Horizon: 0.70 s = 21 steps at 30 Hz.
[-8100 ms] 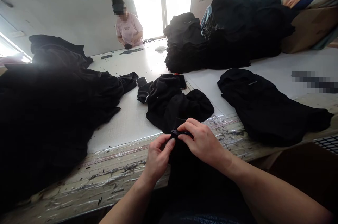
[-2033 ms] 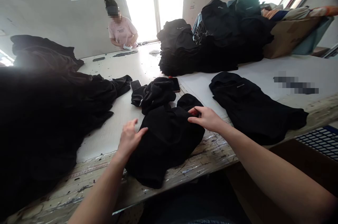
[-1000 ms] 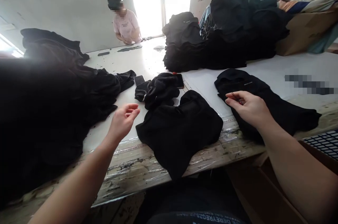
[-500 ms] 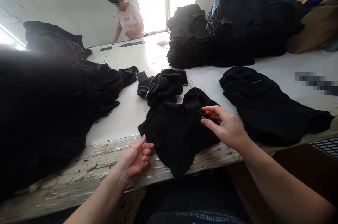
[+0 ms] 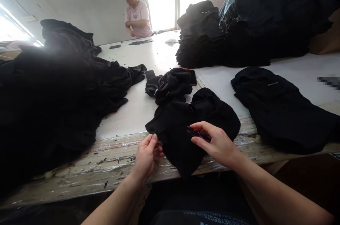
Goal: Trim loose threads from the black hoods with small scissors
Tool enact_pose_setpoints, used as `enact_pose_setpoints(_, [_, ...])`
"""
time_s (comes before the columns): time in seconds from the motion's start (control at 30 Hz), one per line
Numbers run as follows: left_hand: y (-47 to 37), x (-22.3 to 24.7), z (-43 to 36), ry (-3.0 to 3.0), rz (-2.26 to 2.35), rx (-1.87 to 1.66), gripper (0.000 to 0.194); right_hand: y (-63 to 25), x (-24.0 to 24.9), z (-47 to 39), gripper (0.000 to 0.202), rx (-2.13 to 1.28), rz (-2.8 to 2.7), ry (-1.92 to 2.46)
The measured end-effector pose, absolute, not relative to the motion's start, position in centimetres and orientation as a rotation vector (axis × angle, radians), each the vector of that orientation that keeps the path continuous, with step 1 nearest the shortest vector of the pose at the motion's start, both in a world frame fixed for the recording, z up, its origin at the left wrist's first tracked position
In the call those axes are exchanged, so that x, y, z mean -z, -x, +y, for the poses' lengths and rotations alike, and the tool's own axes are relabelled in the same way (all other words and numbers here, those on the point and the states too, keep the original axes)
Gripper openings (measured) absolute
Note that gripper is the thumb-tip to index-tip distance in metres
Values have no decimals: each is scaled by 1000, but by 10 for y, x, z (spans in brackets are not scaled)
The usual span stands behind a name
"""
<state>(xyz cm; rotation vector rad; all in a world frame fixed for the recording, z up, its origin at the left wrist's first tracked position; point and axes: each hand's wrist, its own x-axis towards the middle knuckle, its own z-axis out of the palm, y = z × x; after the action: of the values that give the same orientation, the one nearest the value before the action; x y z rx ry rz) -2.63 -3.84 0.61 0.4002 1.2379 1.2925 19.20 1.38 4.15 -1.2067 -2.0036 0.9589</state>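
Both hands have drawn in onto the black garment [image 5: 193,122] at the table's [image 5: 119,154] near edge since a moment ago. Her left hand [image 5: 147,154] pinches the cloth's left edge; her right hand [image 5: 216,143] rests on the middle, pinching small dark thread snips [image 5: 198,133] whose tips point left toward the other hand.

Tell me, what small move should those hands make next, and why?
Probably bring the snips in the right hand over to the edge of the black garment that the left hand is pinching, since the blades sit apart from it.
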Motion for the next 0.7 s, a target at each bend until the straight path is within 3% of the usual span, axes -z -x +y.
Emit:
enact_pose_setpoints(0.33, [7, -16, -54, -1023, 1456, -1242, 25, -161, -47, 7, 13, -1036, -2036, 1139])
enact_pose_setpoints(0.7, [0, -20, -58, -1233, 1572, -1235, 20, -158, -46, 7, 6, -1069, -2043, 1079])
